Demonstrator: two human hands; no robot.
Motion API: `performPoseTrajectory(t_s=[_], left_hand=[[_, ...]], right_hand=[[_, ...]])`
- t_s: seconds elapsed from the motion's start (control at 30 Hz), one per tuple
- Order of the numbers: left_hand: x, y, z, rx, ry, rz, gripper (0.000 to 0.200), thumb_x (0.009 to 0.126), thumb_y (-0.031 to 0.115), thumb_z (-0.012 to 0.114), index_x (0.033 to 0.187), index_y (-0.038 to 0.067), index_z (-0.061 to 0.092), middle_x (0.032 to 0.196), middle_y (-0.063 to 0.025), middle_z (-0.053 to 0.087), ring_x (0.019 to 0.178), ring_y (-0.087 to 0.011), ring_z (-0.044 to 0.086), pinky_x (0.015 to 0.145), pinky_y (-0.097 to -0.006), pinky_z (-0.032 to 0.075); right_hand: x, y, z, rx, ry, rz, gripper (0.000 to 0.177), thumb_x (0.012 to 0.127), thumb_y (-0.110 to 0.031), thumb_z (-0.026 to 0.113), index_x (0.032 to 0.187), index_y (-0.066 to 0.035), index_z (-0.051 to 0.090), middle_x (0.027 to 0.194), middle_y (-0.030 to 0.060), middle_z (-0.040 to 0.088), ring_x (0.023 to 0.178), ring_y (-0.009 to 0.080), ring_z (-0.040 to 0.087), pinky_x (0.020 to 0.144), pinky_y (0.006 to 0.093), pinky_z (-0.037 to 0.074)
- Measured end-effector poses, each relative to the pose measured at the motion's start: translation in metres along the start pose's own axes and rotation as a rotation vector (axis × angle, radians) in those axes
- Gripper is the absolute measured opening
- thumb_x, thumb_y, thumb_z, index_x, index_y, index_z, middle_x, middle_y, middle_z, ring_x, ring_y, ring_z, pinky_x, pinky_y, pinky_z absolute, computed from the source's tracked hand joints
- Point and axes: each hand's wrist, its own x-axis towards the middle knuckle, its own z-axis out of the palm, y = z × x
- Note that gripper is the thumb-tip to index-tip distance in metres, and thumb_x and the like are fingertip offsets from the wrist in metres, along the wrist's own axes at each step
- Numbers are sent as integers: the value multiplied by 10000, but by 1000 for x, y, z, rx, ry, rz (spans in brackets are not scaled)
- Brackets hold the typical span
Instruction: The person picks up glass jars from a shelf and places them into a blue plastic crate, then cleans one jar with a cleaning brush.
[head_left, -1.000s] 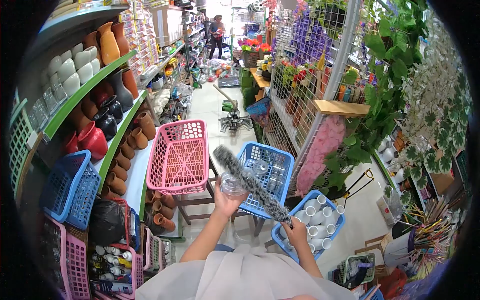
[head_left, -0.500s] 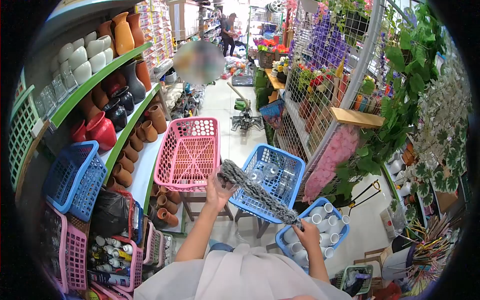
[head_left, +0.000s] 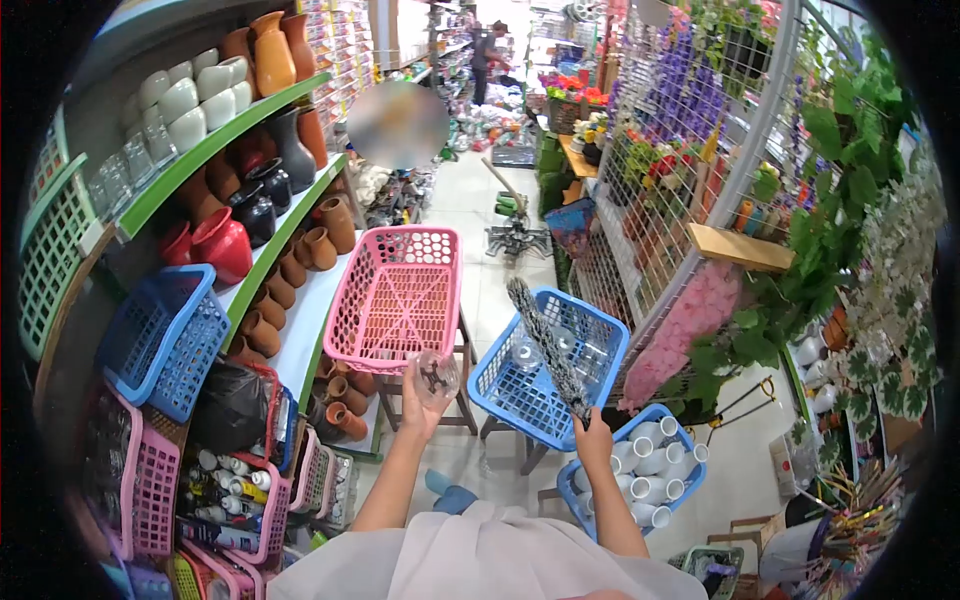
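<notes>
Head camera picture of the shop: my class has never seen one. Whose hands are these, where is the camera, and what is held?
No machine here: the camera sits on a person's head, looking forward and down at their own hands. The left hand holds a small clear cup; the right hand grips a long grey bristly brush. Beneath stand a pink plastic basket, a blue plastic basket holding more clear cups, and a lower blue basket of white cups.
</notes>
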Motion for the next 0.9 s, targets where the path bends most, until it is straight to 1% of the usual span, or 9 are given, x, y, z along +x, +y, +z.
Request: performPoseTrajectory(t_s=[0.07, 0.1, 0.3, 0.4, 0.5, 0.6, 0.67, 0.8, 0.9], left_hand=[[-11, 5, -14, -2, -8, 28, 421, 936, 471, 489, 1203, 151, 545, 1135, -39, 600, 1052, -208, 581, 917, -409, 498], [-21, 9, -16, 64, 4, 34, 435, 934, 479, 492, 1225, 157, 532, 1155, -35, 587, 1092, -204, 563, 923, -407, 493], [-64, 43, -48, 179, 39, 175, 488, 971, 458, 445, 1366, 173, 447, 1281, -24, 537, 1175, -185, 520, 997, -388, 447], [-79, 56, -62, 113, 101, 206, 503, 980, 446, 433, 1392, 159, 424, 1302, -32, 535, 1179, -194, 521, 1023, -387, 427], [-85, 70, -78, 154, 118, 228, 523, 985, 422, 431, 1441, 175, 359, 1288, -30, 541, 1132, -190, 557, 940, -410, 482], [-110, 92, -66, 373, 58, 222, 624, 971, 390, 491, 1504, 174, 249, 1352, -36, 476, 1205, -184, 493, 990, -400, 439], [-128, 112, -67, 874, 35, 411, 697, 961, 331, 537, 1528, 173, 163, 1399, -79, 429, 1269, -200, 434, 1051, -375, 365], [-187, 155, -72, 963, -75, 307, 921, 875, 295, 682, 1538, 186, 51, 1414, -141, 398, 1285, -220, 409, 1060, -373, 335], [-241, 182, -80, 1164, 21, 317, 1018, 802, 355, 756, 1535, 162, 76, 1425, -162, 395, 1259, -246, 447, 1024, -408, 380]], right_hand=[[7, -5, 21, -99, -122, 111, 338, 859, -344, 644, 998, -44, 573, 880, 225, 641, 857, 422, 607, 722, 491, 464], [5, 2, 36, -204, -44, -46, 343, 842, -360, 649, 972, -46, 604, 936, 187, 632, 936, 380, 590, 784, 480, 446], [6, 18, 65, -355, -160, -75, 389, 809, -417, 660, 888, -37, 675, 936, 149, 624, 957, 338, 572, 809, 472, 415], [0, -8, 53, -302, -19, -75, 468, 781, -350, 720, 1113, -43, 598, 1118, 141, 561, 1055, 333, 527, 873, 487, 398], [-8, -49, 49, -142, 37, -269, 459, 769, -270, 744, 1127, -58, 550, 1124, 119, 533, 1085, 325, 508, 906, 456, 375], [-19, -104, 62, 280, -231, -402, 325, 778, -149, 730, 1042, -29, 583, 1007, 127, 579, 944, 307, 559, 835, 404, 430], [-42, -180, 47, 584, -488, -312, 363, 771, -145, 753, 1078, -35, 594, 966, 85, 593, 846, 202, 569, 730, 319, 464], [-93, -280, 40, 690, -909, -675, 774, 718, -219, 817, 1367, -80, 418, 1311, 117, 488, 1102, 231, 544, 926, 362, 456], [-145, -340, 40, 720, -1016, -922, 806, 700, -226, 826, 1371, -73, 408, 1321, 153, 480, 1148, 295, 532, 968, 389, 442]])
